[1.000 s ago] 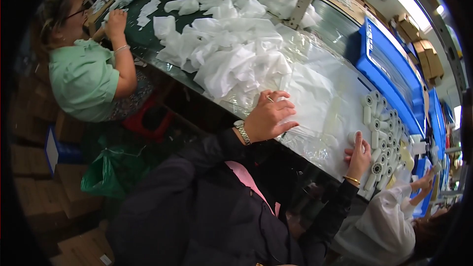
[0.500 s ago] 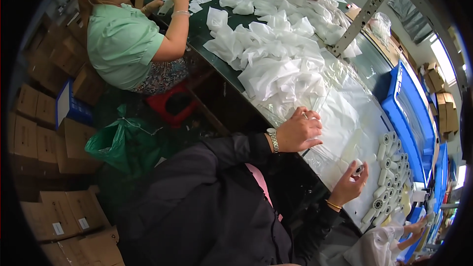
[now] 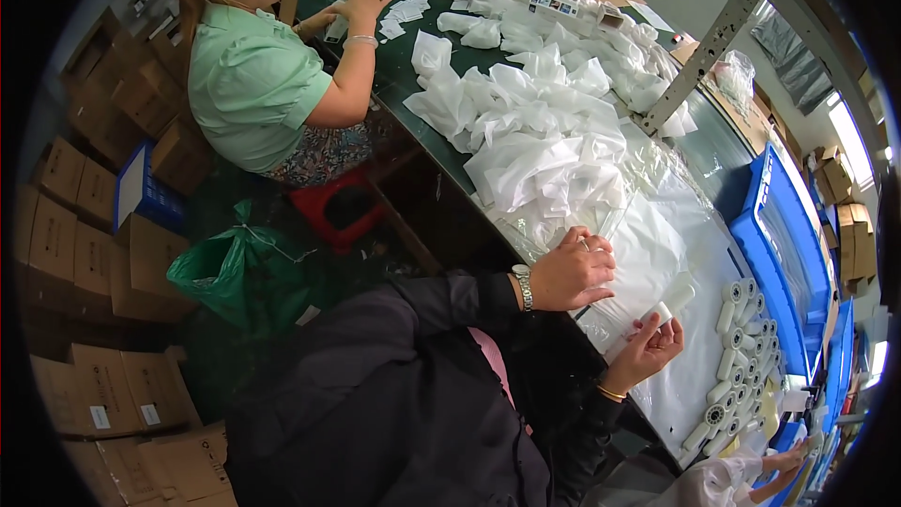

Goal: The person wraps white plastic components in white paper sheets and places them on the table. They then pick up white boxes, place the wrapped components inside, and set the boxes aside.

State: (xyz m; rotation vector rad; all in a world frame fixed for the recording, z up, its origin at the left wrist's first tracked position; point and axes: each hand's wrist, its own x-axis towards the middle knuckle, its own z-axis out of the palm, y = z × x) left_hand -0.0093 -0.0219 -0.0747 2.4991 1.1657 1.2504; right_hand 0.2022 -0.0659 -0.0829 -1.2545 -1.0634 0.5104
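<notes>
Right hand (image 3: 654, 345) had drawn closer to the left hand (image 3: 574, 274), away from the clustered handheld devices (image 3: 740, 357) at lower right.
Right of centre, it held a white device (image 3: 679, 295) by one end between thumb and fingers, now tipped sideways over the white sheets (image 3: 648, 230) on the counter (image 3: 450, 155). Left hand hung palm down, fingers curved, above the sheets' near edge; whether it gripped anything could not be told.

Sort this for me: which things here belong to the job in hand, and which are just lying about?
In the job:
white piece, held in the right hand
flat white sheets, by the left hand
similar white pieces, probably

Just lying about, it seems:
green bag
cardboard boxes
blue tray
</notes>
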